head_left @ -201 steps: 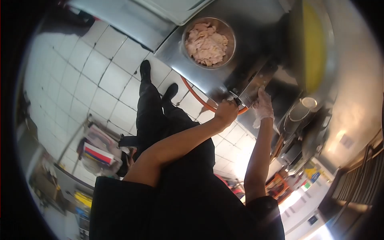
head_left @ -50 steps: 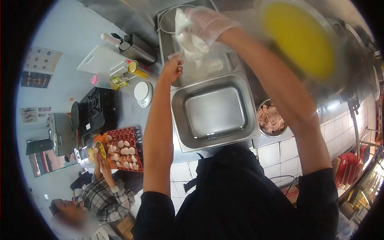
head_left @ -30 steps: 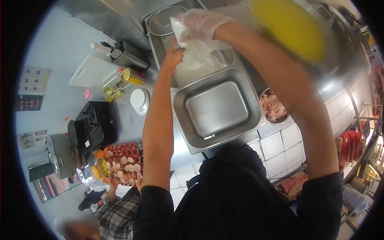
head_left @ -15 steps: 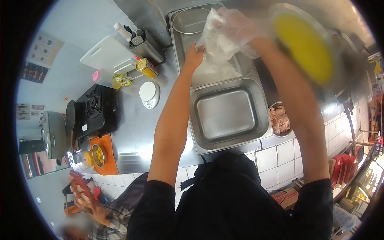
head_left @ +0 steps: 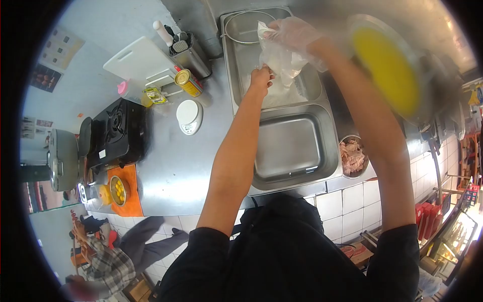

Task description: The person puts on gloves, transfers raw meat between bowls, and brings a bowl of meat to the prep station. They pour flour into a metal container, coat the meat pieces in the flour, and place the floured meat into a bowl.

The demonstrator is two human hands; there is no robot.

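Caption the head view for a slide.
Gloved right hand holds a crumpled translucent plastic bag over a rectangular steel pan dusted white, bare left hand close by.

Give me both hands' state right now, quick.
Left hand: bare, fingers curled beside the plastic bag; whether it grips the bag cannot be told.
Right hand: in a clear glove, closed on the upper part of the plastic bag.

- A hand could pass over the counter [head_left: 163, 166] between the scale [head_left: 189, 117] and left forearm [head_left: 234, 146].
- Between both forearms, the front pan [head_left: 289, 143] opens upward within its raised rim.
- The bag [head_left: 284, 60] obstructs the back pan [head_left: 241, 63].
- Right forearm [head_left: 370, 108] and big bowl [head_left: 390, 65] crowd the right side.
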